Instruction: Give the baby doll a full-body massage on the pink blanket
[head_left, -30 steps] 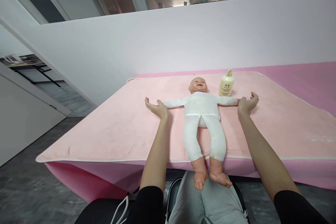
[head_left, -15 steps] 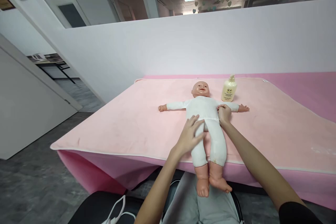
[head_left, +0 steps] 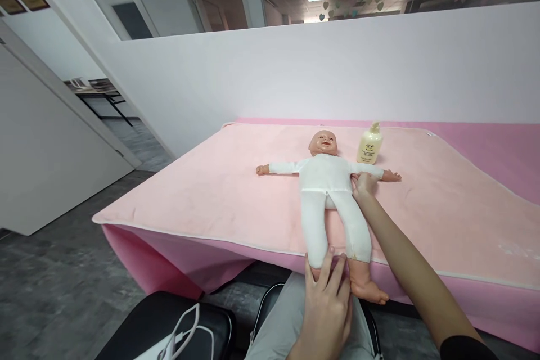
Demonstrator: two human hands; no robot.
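A baby doll [head_left: 325, 173] in white cloth lies on its back on a pink blanket [head_left: 202, 197], arms spread and feet past the blanket's near edge. My left hand [head_left: 328, 298] lies over the doll's foot and ankle on the left of the view, fingers a little apart on it; that foot is hidden beneath. Beside the doll's torso, under its arm on the right of the view, my right hand [head_left: 363, 184] is closed; what it grips, if anything, is hidden. A pale yellow pump bottle [head_left: 369, 145] stands near the doll's head.
Behind the table rises a white wall [head_left: 295, 73] with a window above. A black seat [head_left: 202, 320] with a white cable on it is at the lower left. A white door [head_left: 50, 140] stands at the far left.
My left hand has moved from the doll's thigh down to its foot. The doll's legs have shifted a little, the right-hand one outward. The view has turned slightly.
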